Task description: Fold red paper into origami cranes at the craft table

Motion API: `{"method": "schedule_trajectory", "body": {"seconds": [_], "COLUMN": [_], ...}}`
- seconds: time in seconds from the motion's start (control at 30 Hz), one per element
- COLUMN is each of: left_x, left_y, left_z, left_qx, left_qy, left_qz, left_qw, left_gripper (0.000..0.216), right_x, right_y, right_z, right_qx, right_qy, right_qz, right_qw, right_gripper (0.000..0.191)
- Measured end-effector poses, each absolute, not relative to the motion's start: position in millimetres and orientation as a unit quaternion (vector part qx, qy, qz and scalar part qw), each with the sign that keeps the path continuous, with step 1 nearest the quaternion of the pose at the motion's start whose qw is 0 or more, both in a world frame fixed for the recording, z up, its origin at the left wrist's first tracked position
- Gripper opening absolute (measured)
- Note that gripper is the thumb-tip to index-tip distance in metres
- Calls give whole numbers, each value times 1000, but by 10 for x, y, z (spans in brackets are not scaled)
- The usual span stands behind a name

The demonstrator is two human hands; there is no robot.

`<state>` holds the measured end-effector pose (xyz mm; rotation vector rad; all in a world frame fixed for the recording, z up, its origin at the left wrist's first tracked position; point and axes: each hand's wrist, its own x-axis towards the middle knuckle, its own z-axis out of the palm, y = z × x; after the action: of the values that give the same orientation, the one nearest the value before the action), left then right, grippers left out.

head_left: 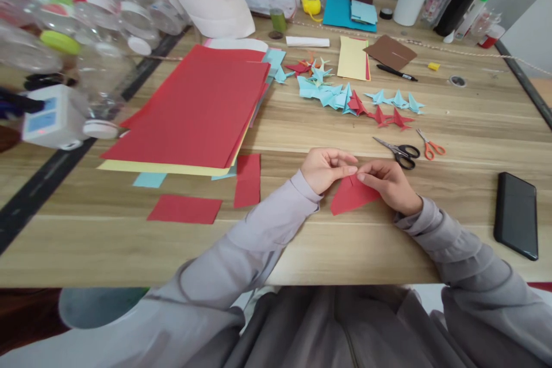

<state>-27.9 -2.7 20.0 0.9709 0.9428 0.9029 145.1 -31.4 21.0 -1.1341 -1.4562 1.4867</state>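
A partly folded piece of red paper (351, 198) is held between both hands just above the table. My left hand (325, 169) pinches its upper edge with thumb and fingers. On the other side, my right hand (390, 184) grips the upper right part, thumb against fingertips. A crease or slit shows near the top, between the thumbs. Black-handled scissors (401, 153) and orange-handled scissors (430, 145) lie beyond my right hand. Farther back sit blue folded paper cranes (332, 95) and red folded paper cranes (379, 115).
At left lies a stack of large red sheets (194, 109), with cut red pieces (184, 209) in front. A black phone-like device (516, 214) rests at right. Plastic bottles (99, 11) crowd the far left. A pen (397, 72) and brown paper (391, 52) lie behind.
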Motion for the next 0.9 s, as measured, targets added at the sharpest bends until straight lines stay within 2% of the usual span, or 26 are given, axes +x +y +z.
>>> {"method": "schedule_trajectory", "body": {"seconds": [0.17, 0.5, 0.7, 0.9], "left_x": [-298, -330, -292, -369], "left_y": [9, 14, -45, 4], "left_z": [168, 187, 261, 331], "left_qx": [412, 427, 446, 451], "left_qy": [407, 438, 445, 472], "left_qz": [416, 456, 416, 443], "left_qw": [701, 647, 655, 615], "left_gripper": [34, 36, 39, 43], "right_x": [1458, 1471, 1441, 1445], "right_y": [-308, -282, -300, -287], "right_z": [222, 197, 237, 260], "right_qx": [-437, -461, -483, -500], "right_qy": [-561, -529, -571, -559], "right_qz": [593, 583, 543, 533], "right_qw": [380, 410, 382, 391], "right_gripper": [27, 20, 23, 27]}}
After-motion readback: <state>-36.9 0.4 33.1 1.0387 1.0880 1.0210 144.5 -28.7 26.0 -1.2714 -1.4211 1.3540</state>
